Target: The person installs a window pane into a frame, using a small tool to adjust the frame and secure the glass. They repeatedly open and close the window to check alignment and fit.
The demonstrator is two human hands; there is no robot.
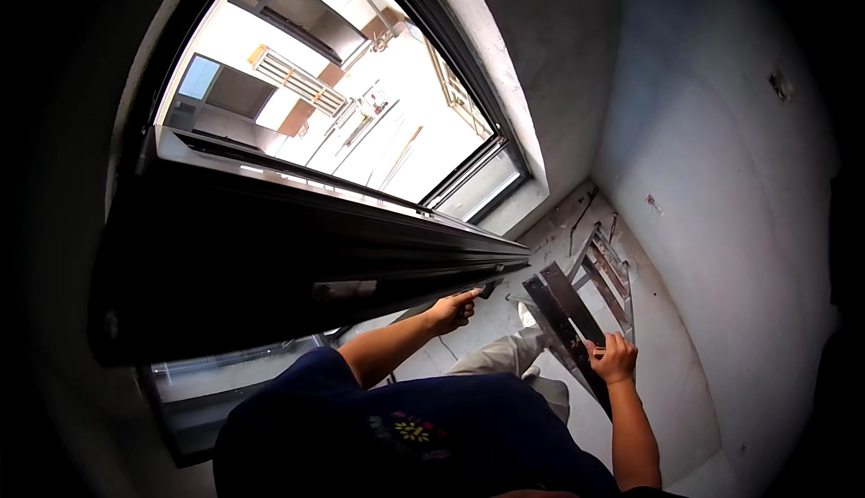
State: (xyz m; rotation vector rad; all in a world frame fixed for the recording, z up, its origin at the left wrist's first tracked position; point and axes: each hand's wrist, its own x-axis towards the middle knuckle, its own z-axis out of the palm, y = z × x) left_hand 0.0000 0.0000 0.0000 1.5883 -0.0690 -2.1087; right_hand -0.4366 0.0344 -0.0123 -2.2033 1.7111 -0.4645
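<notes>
I look down from up on a metal stepladder (595, 282) that stands on a concrete floor. My right hand (614, 356) is closed around the ladder's upper rail. My left hand (453, 310) reaches out to the lower edge of a big dark window frame (297, 255), and its fingers are closed on a small dark tool (487, 289) whose tip touches the frame. I cannot tell what kind of tool it is. Below me I see my dark shirt and one light trouser leg (505, 354).
The open window (360, 92) shows bright buildings outside. A bare plaster wall (721, 182) rises on the right and meets the dusty floor (667, 354) beside the ladder. A pane of glass (225, 372) sits under the frame at the lower left.
</notes>
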